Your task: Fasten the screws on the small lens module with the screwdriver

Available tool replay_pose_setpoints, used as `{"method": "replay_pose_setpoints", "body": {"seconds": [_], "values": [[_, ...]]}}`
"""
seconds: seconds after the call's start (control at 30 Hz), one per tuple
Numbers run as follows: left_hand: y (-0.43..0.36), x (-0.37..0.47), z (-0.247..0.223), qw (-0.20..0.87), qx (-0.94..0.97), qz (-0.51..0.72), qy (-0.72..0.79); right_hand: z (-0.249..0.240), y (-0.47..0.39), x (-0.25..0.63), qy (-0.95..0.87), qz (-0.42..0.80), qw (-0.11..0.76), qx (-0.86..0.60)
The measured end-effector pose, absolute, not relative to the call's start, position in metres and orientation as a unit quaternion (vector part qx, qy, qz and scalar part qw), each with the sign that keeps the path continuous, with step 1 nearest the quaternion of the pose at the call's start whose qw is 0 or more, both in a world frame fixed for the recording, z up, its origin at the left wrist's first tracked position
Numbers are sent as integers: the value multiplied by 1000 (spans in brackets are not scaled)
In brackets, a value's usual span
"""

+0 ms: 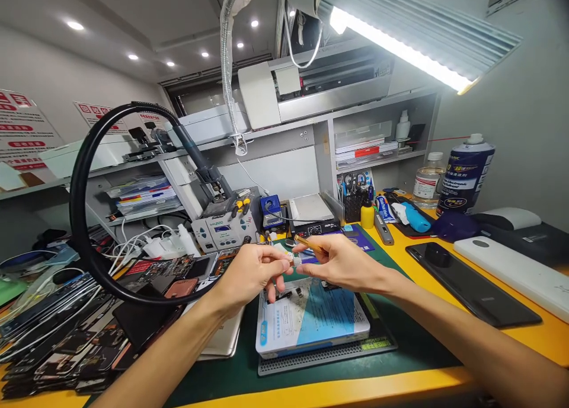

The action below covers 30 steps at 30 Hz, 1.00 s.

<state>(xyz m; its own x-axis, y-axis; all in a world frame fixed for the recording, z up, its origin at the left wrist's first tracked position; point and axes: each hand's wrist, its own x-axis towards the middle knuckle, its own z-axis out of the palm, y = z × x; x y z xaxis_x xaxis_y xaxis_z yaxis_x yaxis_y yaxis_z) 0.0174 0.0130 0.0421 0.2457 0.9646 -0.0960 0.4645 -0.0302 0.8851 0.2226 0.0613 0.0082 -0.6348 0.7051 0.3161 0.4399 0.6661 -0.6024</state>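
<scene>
Both hands meet above a blue and white box [311, 319] in the middle of the bench. My left hand [258, 273] is pinched on a small pale part [295, 260], too small to identify. From the right, my right hand [333, 260] touches the same part with its fingertips, and a thin brown-gold tool [306, 242] is held between its fingers. The box lies on a grey perforated tray [320, 357], with a few small dark pieces on its lid.
Phone parts [89, 343] pile up at the left, below a black hose [80, 218]. A soldering station [224, 230] stands behind. A black phone [471, 283], a white device [511, 271] and a spray can [464, 177] are at the right. A lamp [400, 46] hangs overhead.
</scene>
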Motion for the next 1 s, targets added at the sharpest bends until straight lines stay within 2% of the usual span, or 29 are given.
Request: {"method": "replay_pose_setpoints", "body": {"seconds": [0.2,0.37,0.5,1.0], "values": [[11,10,46,384,689,260,557,9,60,223,-864,235,275,-351],[-1,-10,45,209,747,194,601,9,63,224,-852,226,289,-372],[-8,-23,30,130,784,125,593,8,66,223,-847,227,288,-386],[3,-32,15,95,830,77,544,10,65,222,-839,220,273,-416]]}}
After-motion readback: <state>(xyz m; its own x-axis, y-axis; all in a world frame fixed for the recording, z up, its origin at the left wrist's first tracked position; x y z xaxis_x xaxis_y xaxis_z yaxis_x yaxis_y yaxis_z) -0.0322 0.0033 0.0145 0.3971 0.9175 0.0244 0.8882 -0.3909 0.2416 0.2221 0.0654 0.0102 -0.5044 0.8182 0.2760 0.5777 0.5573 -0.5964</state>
